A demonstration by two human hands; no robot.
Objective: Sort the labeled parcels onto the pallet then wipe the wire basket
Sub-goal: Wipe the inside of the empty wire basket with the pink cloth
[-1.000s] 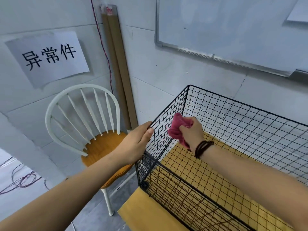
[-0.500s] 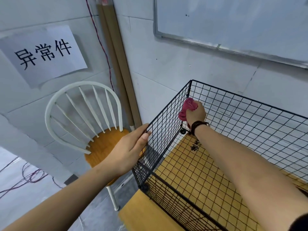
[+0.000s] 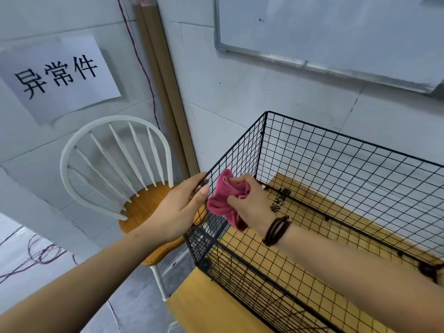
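Wire basket (image 3: 336, 179) sitting on wooden top, lower right of frame. Left hand (image 3: 177, 207) gripping side panel rim. Right hand (image 3: 249, 200) clenching pink cloth (image 3: 223, 200), pressing it against mesh. No parcels showing inside; sorting likely done, wiping seemingly ongoing.

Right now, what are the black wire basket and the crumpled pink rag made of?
Black wire basket: probably thin metal rods, painted matt black, crossing in rigid squares. Crumpled pink rag: soft cloth, perhaps fleecy, since it bunches and folds.
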